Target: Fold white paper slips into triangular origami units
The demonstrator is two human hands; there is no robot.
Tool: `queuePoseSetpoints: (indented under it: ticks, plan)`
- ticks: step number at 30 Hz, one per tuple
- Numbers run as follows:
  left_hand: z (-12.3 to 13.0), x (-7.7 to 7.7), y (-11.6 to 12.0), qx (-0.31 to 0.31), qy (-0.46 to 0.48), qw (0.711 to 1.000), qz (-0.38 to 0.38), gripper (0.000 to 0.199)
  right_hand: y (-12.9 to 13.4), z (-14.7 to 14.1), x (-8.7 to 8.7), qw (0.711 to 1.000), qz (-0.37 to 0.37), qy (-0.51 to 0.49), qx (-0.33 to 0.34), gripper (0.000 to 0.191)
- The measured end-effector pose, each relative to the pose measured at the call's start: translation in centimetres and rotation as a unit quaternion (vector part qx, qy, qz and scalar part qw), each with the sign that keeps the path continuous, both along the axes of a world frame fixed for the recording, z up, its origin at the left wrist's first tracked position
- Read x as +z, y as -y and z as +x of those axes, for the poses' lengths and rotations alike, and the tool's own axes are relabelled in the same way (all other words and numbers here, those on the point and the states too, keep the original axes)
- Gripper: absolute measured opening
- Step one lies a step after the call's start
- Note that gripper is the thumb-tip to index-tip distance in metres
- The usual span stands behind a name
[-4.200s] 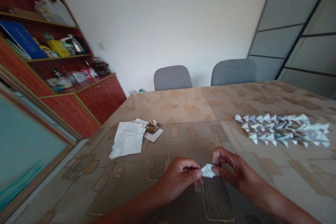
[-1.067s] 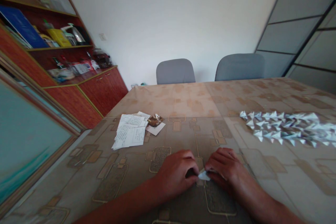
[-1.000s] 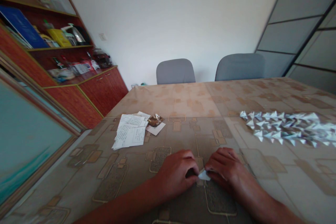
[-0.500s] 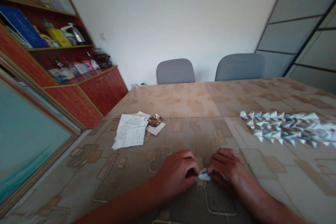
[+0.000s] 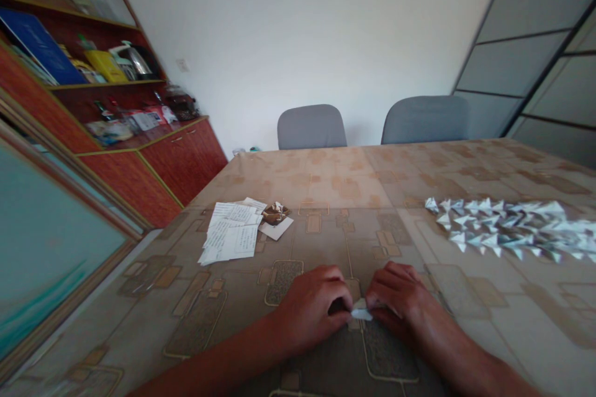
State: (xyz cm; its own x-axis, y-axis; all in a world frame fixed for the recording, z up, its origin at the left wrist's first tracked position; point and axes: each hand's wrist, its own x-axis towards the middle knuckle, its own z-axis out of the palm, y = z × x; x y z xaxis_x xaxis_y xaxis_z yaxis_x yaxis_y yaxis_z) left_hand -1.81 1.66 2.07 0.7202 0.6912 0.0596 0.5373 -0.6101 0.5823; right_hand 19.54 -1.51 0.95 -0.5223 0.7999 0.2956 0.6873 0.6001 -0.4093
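A small folded piece of white paper (image 5: 361, 313) is pinched between my two hands, low over the patterned tablecloth (image 5: 321, 248). My left hand (image 5: 321, 301) grips its left end with thumb and fingertips. At the other end, the closed fingers of my right hand (image 5: 401, 298) hold it too. Most of the paper's ends are covered by the fingertips. To the left lies a loose stack of printed paper slips (image 5: 233, 232). Beside it are a brown picture piece (image 5: 275, 214) and a white slip (image 5: 277, 229). Rows of folded pointed paper pieces (image 5: 503, 226) stand at the right.
Two grey chairs (image 5: 311, 127) stand beyond the far table edge, against a white wall. A reddish wooden cabinet (image 5: 184, 161) with laden shelves is at the left. Grey panelled doors (image 5: 516, 68) rise at the right.
The folded paper has tilted slightly between my fingers and looks narrower. My right hand has shifted a touch to the left. The rest is the same.
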Motion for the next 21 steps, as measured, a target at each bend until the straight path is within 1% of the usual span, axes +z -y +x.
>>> queuePoseSetpoints:
  ticks: [8, 13, 15, 19, 21]
  plan:
    - [0.06, -0.11, 0.10, 0.004, -0.002, 1.000, -0.006, 0.007, -0.18, 0.27, -0.36, 1.000, 0.020, -0.003, 0.003, 0.016]
    - [0.17, -0.26, 0.24, 0.027, -0.001, 1.000, 0.011, 0.013, -0.12, 0.26, -0.46, 1.000, -0.005, -0.011, -0.009, 0.014]
    - [0.20, -0.24, 0.29, 0.016, 0.004, 1.000, 0.020, 0.015, -0.07, 0.23, -0.43, 1.000, -0.020, -0.012, -0.015, 0.014]
    - [0.17, -0.39, 0.21, -0.038, 0.008, 0.998, 0.041, 0.015, -0.06, 0.21, -0.44, 0.998, -0.034, -0.020, -0.043, 0.017]
    - [0.16, -0.57, 0.13, -0.043, 0.008, 0.998, 0.047, 0.014, -0.07, 0.22, -0.50, 0.998, -0.034, -0.023, -0.052, 0.018]
